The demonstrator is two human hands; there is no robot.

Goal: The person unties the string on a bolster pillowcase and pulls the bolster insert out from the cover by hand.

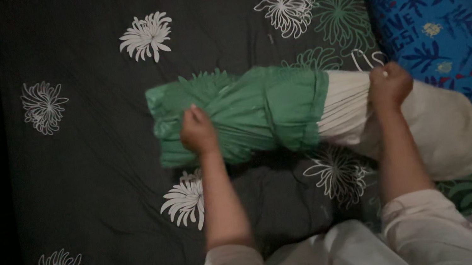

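Your left hand (197, 131) clutches the green pillowcase (245, 112); your right hand (389, 86) grips the white pillow (439, 124) half inside it, on the dark floral bedsheet (102, 174). A blue bolster (433, 10) lies just beyond the right hand.

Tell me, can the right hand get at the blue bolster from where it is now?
Probably yes: the right hand grips the white pillow right beside the blue bolster, with nothing between them.

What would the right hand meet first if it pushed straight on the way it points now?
Probably the blue patterned bolster: the right hand, clenched on the white pillow beside the green cover, points up-frame toward it. Depth is unclear, so it may pass slightly left.
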